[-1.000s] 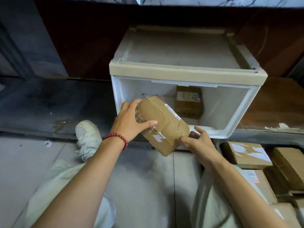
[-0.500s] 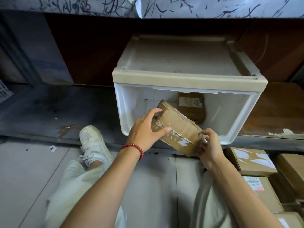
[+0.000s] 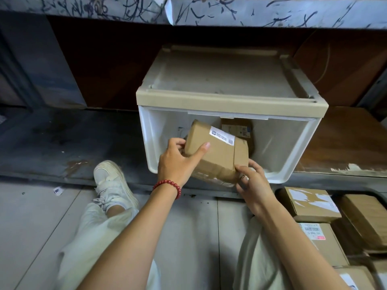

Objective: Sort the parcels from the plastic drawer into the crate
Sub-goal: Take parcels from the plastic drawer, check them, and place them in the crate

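At mouth of plastic drawer [image 3: 230,105], frame centre: brown cardboard parcel [image 3: 217,153], tilted, half out of the front opening. Carries white printed label [image 3: 221,136] along its upper edge, small logo at left end, square code at right; print too small to read. Band of clear tape round the right end. Gripped at its 9 o'clock end by left hand [image 3: 178,162], thumb flat across the top face, fingers curled round the end. Pinched at its 5 o'clock corner by right hand [image 3: 254,183], thumb on top. Second parcel [image 3: 236,127] deeper in the drawer at 1 o'clock of the held one, partly hidden behind it, label unreadable. Crate [image 3: 345,190] at 4 o'clock of frame, holding brown boxes [image 3: 307,204]; barcode sticker [image 3: 313,231] with red strip on one, digits illegible. Red bead bracelet [image 3: 167,186] on left wrist. White sneaker [image 3: 113,183] at 8 o'clock on grey floor. Scribbled shelf edge [image 3: 188,11] overhead at 12.
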Demonstrator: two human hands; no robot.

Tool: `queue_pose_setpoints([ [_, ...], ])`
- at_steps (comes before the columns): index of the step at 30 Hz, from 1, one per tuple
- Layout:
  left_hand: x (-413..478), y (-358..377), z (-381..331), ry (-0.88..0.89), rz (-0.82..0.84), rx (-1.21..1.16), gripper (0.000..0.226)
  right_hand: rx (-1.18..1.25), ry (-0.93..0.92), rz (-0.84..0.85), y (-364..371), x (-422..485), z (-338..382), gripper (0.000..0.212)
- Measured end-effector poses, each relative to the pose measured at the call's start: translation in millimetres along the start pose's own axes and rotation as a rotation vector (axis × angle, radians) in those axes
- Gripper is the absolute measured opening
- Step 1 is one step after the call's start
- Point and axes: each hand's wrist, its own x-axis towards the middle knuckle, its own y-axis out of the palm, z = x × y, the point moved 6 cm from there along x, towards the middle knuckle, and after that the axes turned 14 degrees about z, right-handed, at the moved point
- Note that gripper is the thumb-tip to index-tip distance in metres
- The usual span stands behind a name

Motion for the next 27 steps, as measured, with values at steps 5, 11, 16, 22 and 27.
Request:
queue_pose_setpoints([
  [5, 1, 2, 15, -0.102, 0.068, 0.038, 0.090, -0.194, -0.147, -0.013, -2, 1, 13, 0.048],
  [11, 0, 4, 19, -0.081, 0.115, 0.023, 0.066, -0.243, -0.177, 0.033, 1, -2, 14, 0.046],
  [16, 1, 0, 15, -0.049, 0.065, -0.041, 0.084, -0.257, -0.165, 0.034, 2, 0, 12, 0.037],
  [22, 5, -3, 11, -0.027, 0.086, -0.041, 0.083, -0.147, -0.095, -0.002, 0, 2, 12, 0.036],
  [27, 4, -5, 8, 0.004, 0.089, -0.098, 0.080, -0.084, -0.026, 0.080, 8, 2, 12, 0.047],
])
